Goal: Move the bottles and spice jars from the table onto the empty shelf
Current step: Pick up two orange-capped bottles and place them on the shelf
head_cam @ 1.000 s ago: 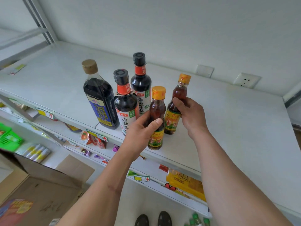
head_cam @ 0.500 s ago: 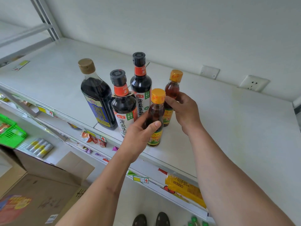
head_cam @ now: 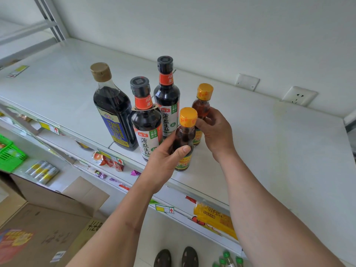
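The white shelf [head_cam: 269, 151] is largely bare to the right, and all five bottles are crowded near its front edge; that crowding is judged the main source of trouble.

The tan-capped dark bottle [head_cam: 113, 112] stands upright at the left of the group, untouched by either hand. A knock passed along the row could shift it toward the lip, since its base sits close to the front edge.

Two black-capped soy bottles are set just beside it: the front soy bottle [head_cam: 146, 120] with a loose paper collar round its neck, and the rear soy bottle [head_cam: 167, 99] behind it. The front one is nearly touched by the knuckles of the left hand, so it could be nudged or tipped when those fingers are drawn back.

The left hand [head_cam: 163, 162] is curled round the nearer orange-capped bottle [head_cam: 184, 139], thumb across its front. This bottle is placed very near the edge; whether its base is fully down cannot be told, and a release made early could let it topple outward to the floor.

The right hand [head_cam: 215, 133] is wrapped round the farther orange-capped bottle [head_cam: 202, 105], which appears to stand deeper on the shelf. The two small bottles are close together and could be clinked against each other as the hands withdraw.
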